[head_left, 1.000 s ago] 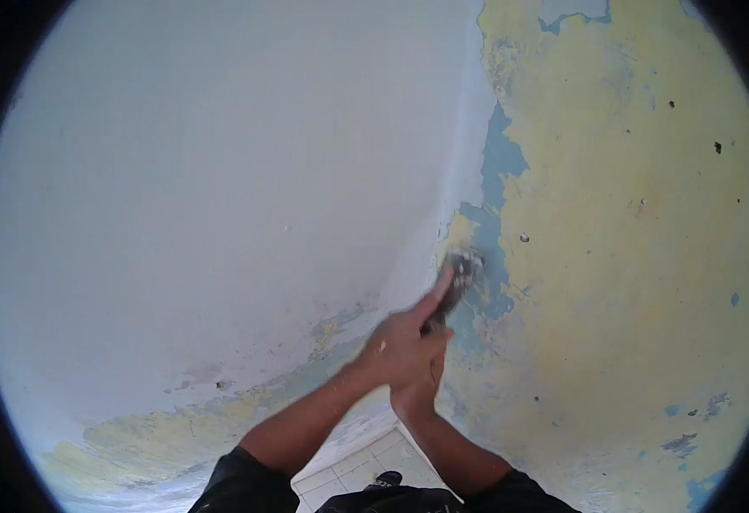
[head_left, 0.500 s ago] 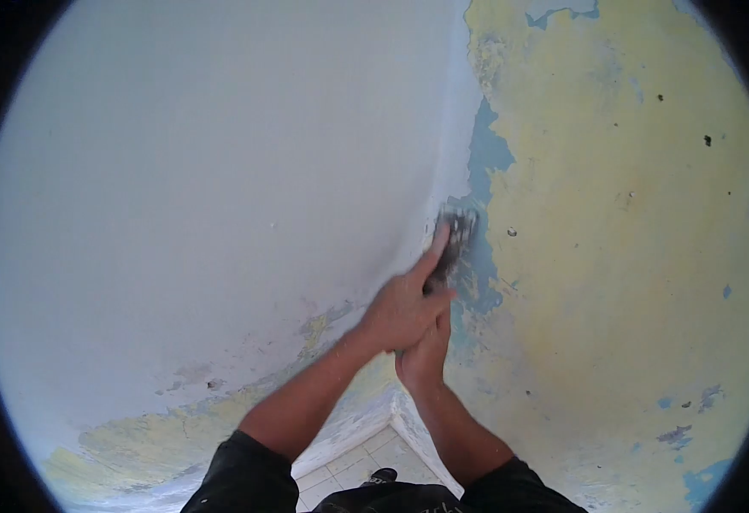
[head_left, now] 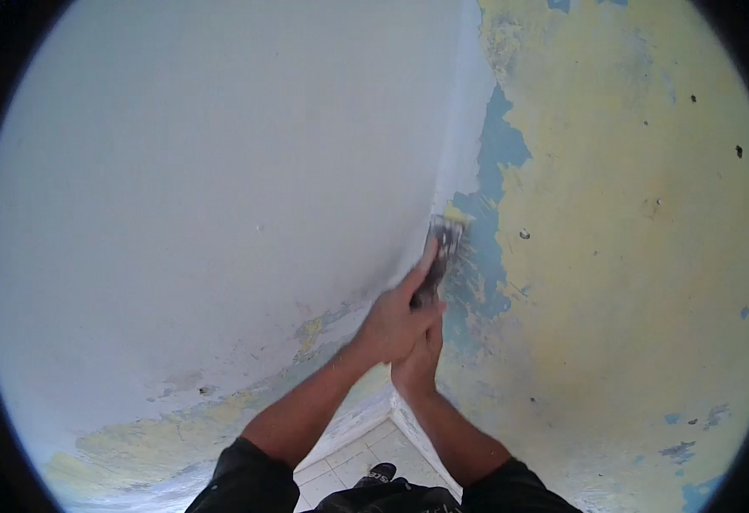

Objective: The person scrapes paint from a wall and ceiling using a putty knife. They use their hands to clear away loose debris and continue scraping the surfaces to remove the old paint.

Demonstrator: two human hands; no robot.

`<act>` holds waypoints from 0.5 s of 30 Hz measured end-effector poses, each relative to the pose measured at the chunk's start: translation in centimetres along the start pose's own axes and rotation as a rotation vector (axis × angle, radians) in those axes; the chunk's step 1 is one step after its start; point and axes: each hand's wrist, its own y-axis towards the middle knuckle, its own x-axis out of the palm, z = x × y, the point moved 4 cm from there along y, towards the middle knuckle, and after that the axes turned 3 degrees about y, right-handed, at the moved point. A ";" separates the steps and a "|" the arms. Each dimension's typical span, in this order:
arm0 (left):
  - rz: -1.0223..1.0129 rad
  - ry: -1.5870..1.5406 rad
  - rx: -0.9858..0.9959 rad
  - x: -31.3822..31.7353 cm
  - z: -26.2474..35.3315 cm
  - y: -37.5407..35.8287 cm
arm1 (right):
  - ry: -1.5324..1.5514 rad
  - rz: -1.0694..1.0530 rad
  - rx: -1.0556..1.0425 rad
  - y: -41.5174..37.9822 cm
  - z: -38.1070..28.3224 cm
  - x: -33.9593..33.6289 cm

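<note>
A scraper [head_left: 444,244] with a flat metal blade rests against the wall beside the corner, its edge at a patch of yellow and blue paint. My left hand [head_left: 394,321] is closed round the scraper's handle, with one finger stretched along it towards the blade. Just below and to the right, my right hand [head_left: 419,355] grips the lower end, partly hidden behind my left hand. Blue paint [head_left: 496,188] shows to the right of the blade.
The left wall [head_left: 203,171] is whitish, with flaking paint low down. Yellow paint [head_left: 613,256] with small holes covers much of the right wall. Below lie a tiled floor [head_left: 349,462] and a dark shoe [head_left: 383,471].
Both hands and the scraper have moved slightly down and left. Yellow paint now shows at the blade's edge, and the wall view has shifted a little.
</note>
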 end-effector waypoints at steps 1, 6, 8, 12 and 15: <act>0.077 0.115 0.139 0.6 -0.9 -1.0 | -0.036 0.014 -0.206 -0.7 1.3 -0.9; -0.030 0.121 0.016 0.9 -0.8 -0.8 | 0.175 0.131 0.084 -2.2 -0.7 0.3; -0.121 0.076 -0.110 -0.6 -0.3 -0.2 | 0.146 0.072 0.214 -1.6 -1.1 1.9; -0.061 0.140 0.001 -0.1 -2.7 -1.8 | -0.059 0.088 -0.205 -2.4 2.8 0.2; 0.125 0.401 0.306 0.9 -2.1 -2.6 | 0.221 0.009 -0.097 -3.6 2.1 -0.8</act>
